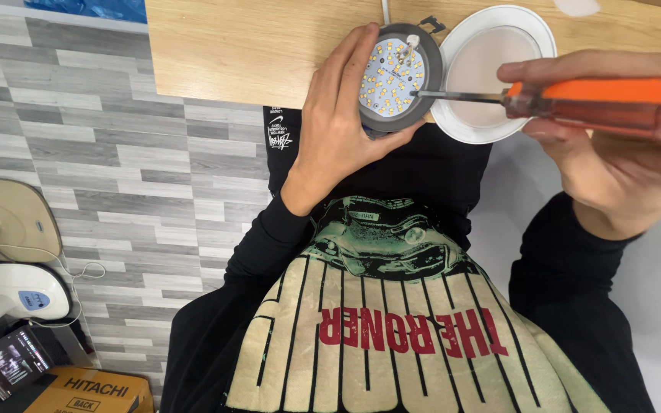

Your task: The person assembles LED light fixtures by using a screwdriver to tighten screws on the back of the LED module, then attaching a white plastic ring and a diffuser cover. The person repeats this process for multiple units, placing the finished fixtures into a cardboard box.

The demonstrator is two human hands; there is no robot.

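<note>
Grey plank flooring and a light wooden tabletop frame the work, which is held at the table's near edge. A round lamp body with its board of small yellow diodes exposed is gripped around its rim by the left hand, fingers curled closed upon it. The cover is already off, and a white round diffuser ring is laid just right of it on the table. A screwdriver with an orange handle is clasped fully in the right hand, its tip set against the board's right side, so fastening work appears unfinished. A fan base and a cardboard box are seen on the floor, far left.
</note>
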